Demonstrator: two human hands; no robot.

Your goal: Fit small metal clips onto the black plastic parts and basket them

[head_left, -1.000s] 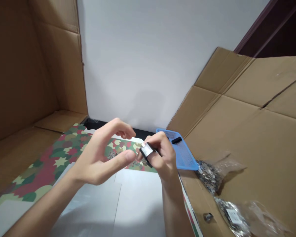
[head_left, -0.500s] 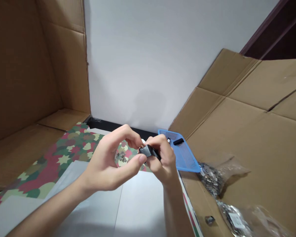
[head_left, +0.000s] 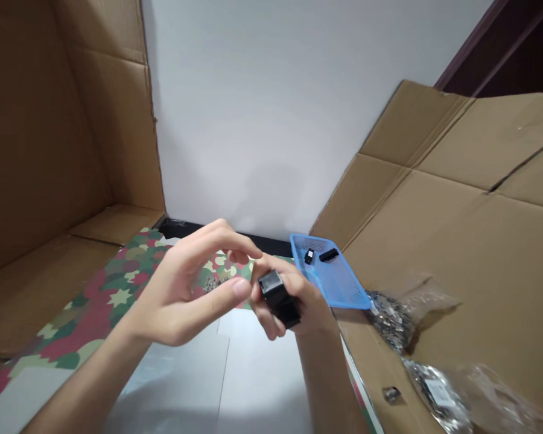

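Directly at the grip, the right hand (head_left: 310, 301) is clamped on a black rectangular component (head_left: 279, 298), which is held tilted between the thumb and fingers, with one end projecting up and to the left. Just left of the grip, the left hand (head_left: 181, 295) is holding nothing visible: its fingers are curved and its thumb is extended, with the thumb tip just beside the component. Whether the left fingertips touch the right hand cannot be determined. Below and behind the grip lies a camouflage-printed sheet (head_left: 117, 295), bearing a small pile of metal parts (head_left: 212, 283) beyond the hands. Beyond and to the right of the grip is a perforated blue plastic tray (head_left: 339, 283), with two small black pieces (head_left: 319, 255) lying near its far end. Further right, on a flattened cardboard carton (head_left: 434, 241), are two clear plastic bags of small metal parts (head_left: 391, 319), with a single metal piece (head_left: 391, 394) lying loose nearer the grip. Well beyond the grip stands a white wall (head_left: 271, 120).
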